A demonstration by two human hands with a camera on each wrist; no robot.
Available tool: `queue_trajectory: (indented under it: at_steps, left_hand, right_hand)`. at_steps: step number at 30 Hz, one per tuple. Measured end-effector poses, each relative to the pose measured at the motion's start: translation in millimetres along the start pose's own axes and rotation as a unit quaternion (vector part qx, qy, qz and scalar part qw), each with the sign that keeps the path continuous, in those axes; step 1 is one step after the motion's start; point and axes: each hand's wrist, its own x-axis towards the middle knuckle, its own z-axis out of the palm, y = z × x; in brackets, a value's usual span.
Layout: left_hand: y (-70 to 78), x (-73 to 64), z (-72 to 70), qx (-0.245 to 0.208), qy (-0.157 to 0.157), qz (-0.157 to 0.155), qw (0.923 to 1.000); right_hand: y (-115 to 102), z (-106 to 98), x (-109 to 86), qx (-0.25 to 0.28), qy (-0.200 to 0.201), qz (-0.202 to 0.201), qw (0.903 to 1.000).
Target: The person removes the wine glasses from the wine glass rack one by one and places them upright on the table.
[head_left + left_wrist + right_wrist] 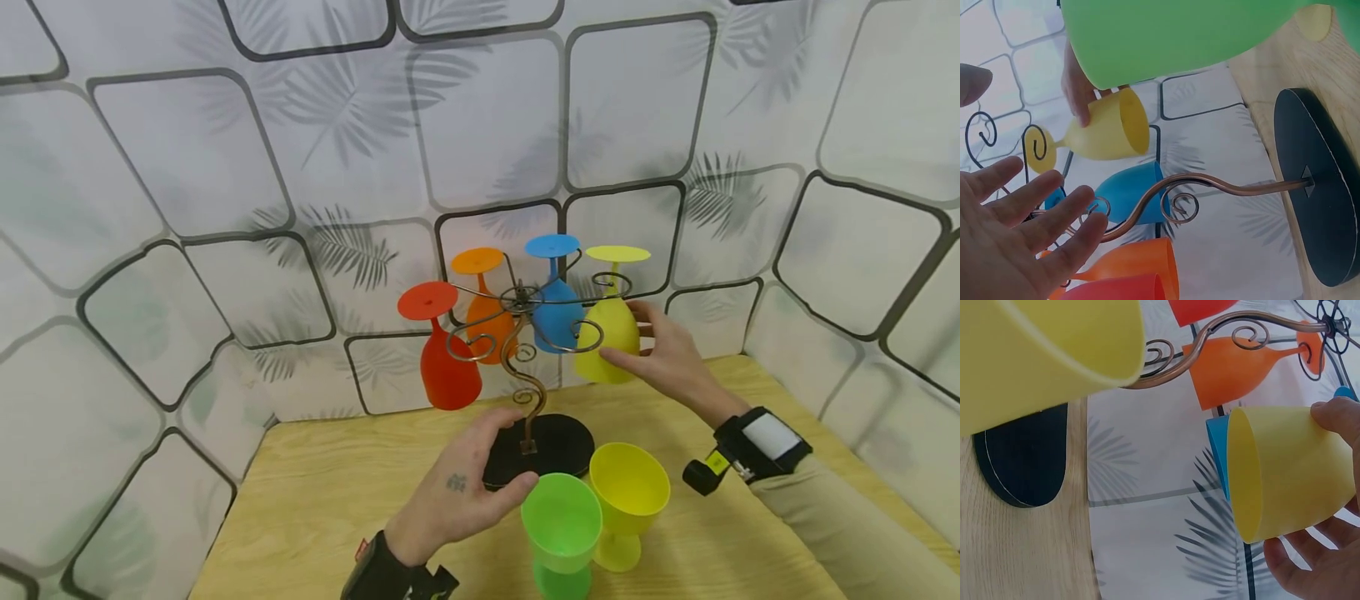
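My right hand (670,354) holds the bowl of an upside-down yellow goblet (611,333), thumb on the near side and fingers on the far side. The goblet's stem is at a curled arm of the metal rack (534,387), its foot above the wire. In the right wrist view, the thumb and fingertips lie along the goblet's bowl (1297,469). My left hand (465,479) is spread low beside the rack's black base (558,442), holding nothing. Just right of its thumb, a green goblet (562,521) stands upright.
Blue (557,317), orange (491,325) and red (450,371) goblets hang upside down from the rack. Another yellow goblet (628,492) stands upright behind the green one on the wooden table (322,500). A patterned backdrop (487,125) rises behind and at both sides.
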Motion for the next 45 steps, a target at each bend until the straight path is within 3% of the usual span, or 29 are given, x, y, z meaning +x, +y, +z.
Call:
queue_trajectory:
  at_steps: [16,29,35,40,45]
  left_hand:
    - [3.7,1.7,-17.6,0.044,0.012,0.03,0.9985]
    - [13.0,7.6,-30.1,0.099,-0.02,0.051,0.9935]
    - [18.8,12.6,-32.0,0.106,-0.03,0.111,0.9876]
    - [24.8,15.5,-30.9,0.122,-0.018,0.183,0.9754]
    - [28.2,18.9,-29.7,0.153,-0.001,0.215,0.9646]
  right_hand:
    - [2,-19,-30.1,-0.004,0.019,-0.017,0.9997]
    - [-9,-28,-54.2,-0.006,0.03,-0.028,0.9991]
    - [-20,-31,-62.3,0.013,0.032,-0.049,0.9982]
    - [-30,-31,-69.6,0.036,0.031,-0.082,0.9955]
    - [-39,-28,-77.2,0.049,0.021,-0.093,0.9943]
